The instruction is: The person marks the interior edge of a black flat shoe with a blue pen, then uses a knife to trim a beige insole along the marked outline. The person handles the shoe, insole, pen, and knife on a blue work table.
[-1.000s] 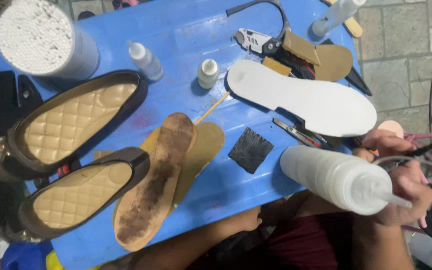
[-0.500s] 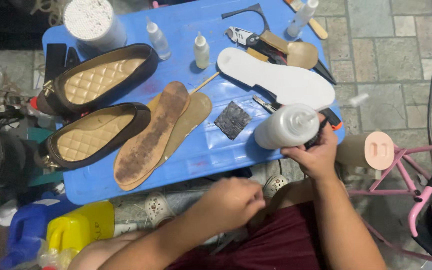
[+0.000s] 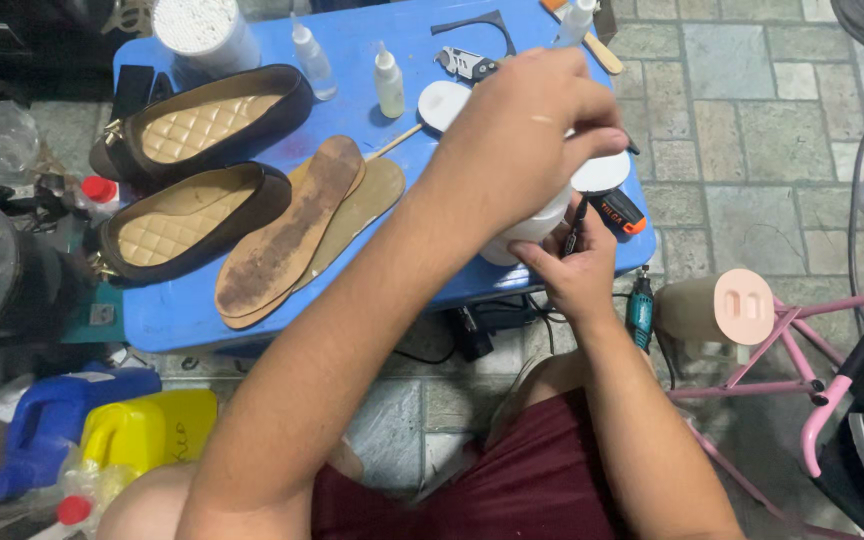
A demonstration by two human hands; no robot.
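While the white plastic squeeze bottle point(image 3: 532, 225) was kept at the near edge of the blue plastic surface point(image 3: 352, 40), it was clasped from above by the left hand point(image 3: 537, 130) and gripped from below by the right hand point(image 3: 577, 270), a slim dark pen-like tool point(image 3: 574, 222) being pinched there too. The bottle was judged light, smooth and yielding, best taken around its body. Beside it were seen two worn brown insoles point(image 3: 297, 225) and two black quilted-lined shoes point(image 3: 202, 170).
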